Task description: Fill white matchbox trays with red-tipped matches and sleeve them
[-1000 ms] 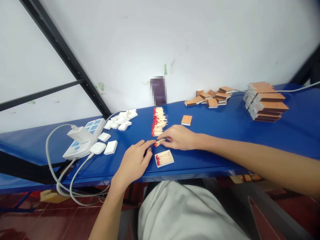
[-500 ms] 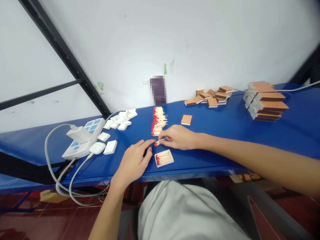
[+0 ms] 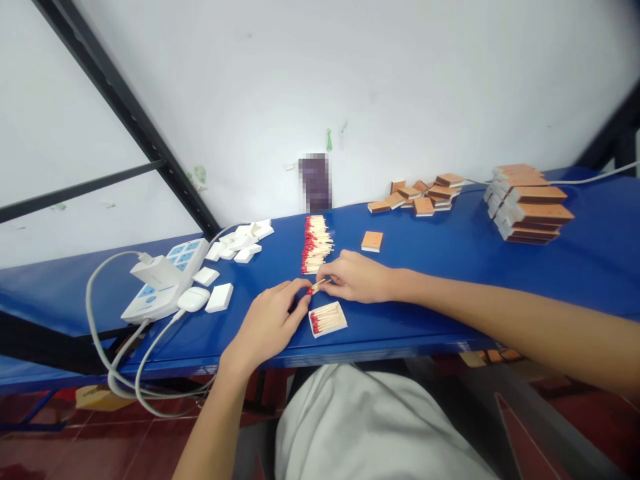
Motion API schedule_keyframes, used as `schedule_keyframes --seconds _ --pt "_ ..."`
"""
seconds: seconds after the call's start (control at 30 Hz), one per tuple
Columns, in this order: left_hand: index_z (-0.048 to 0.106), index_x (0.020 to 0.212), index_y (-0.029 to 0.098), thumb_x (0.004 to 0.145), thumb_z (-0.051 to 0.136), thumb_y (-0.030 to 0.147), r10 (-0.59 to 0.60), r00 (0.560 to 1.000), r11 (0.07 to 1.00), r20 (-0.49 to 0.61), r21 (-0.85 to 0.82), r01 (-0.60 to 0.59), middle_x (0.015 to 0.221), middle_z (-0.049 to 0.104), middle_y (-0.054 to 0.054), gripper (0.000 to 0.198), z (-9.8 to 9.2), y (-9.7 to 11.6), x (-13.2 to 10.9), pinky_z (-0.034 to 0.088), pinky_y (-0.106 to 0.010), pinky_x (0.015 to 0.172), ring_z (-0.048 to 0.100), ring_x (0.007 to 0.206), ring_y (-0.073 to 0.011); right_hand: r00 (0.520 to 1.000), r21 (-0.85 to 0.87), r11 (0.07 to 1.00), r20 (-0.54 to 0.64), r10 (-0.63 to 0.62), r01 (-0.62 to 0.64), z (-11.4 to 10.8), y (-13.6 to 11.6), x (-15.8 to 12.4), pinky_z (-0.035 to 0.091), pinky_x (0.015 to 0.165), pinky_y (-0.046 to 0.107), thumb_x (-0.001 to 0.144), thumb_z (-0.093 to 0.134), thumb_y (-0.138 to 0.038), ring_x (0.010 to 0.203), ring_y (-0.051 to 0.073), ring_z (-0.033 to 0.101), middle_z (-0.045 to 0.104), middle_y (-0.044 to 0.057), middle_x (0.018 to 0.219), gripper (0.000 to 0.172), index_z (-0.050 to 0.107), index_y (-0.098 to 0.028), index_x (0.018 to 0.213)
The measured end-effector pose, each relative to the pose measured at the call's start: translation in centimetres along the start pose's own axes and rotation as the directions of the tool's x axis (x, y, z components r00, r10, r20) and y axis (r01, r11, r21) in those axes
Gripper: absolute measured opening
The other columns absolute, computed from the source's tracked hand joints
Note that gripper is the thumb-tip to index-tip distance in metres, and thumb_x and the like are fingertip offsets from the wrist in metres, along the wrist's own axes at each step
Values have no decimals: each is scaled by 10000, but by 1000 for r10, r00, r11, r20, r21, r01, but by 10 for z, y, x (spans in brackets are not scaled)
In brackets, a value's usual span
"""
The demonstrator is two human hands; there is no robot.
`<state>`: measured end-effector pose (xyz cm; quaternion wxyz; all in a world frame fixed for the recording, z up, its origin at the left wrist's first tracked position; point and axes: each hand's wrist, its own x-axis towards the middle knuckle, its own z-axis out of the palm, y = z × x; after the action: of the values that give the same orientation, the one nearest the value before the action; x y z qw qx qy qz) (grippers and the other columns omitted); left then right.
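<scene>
A few red-headed matches lie between my two hands. My left hand has its thumb and forefinger at their red heads, pinching them. The fingers of my right hand are closed on the pale stick ends. Just below, a white tray holds a row of matches, heads to the left. Beyond my hands a long pile of matches lies on the blue table. One brown matchbox sits to the right of that pile.
White boxes are scattered at the left, beside a power strip with cables and a white charging case. Brown matchboxes lie heaped by the wall; taller stacks stand at the right. A dark pixelated object leans there.
My left thumb and forefinger have closed onto the match heads. My right hand still holds the stick ends, almost in the same place.
</scene>
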<state>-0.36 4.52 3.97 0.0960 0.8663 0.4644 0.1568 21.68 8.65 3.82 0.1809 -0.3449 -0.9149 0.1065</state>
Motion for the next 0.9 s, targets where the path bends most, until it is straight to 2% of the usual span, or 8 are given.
schedule_keyframes --seconds 0.1,0.27,0.6,0.9 --pt "579 1039 260 1025 401 384 30 995 1000 94 4 -31 945 693 -2 217 -7 1 11 420 -295 677 641 833 -216 1000 -21 999 -13 -26 25 2 2 1 326 720 276 920 553 -249 560 120 511 652 -4 651 166 696 -164 926" --pt "549 1053 253 1017 408 307 57 987 998 151 30 -62 982 683 -18 155 -10 4 22 427 -305 719 639 882 -228 999 -47 999 34 22 -21 1 1 -1 295 614 260 930 535 -271 622 146 554 678 22 711 180 684 -179 973" --pt "504 942 233 998 421 322 60 992 996 108 54 -67 914 660 -26 134 -4 2 22 388 -286 633 615 769 -210 992 -387 920 126 -5 54 -7 -8 1 323 688 307 1004 421 -320 805 201 654 732 108 949 306 684 -173 953" --pt "512 927 219 1010 388 283 111 994 991 18 72 -112 927 635 -40 163 5 -1 19 415 -336 708 573 827 -226 992 -373 927 126 4 43 -4 -6 1 291 626 302 1026 391 -336 745 209 660 730 87 882 301 636 -166 991"
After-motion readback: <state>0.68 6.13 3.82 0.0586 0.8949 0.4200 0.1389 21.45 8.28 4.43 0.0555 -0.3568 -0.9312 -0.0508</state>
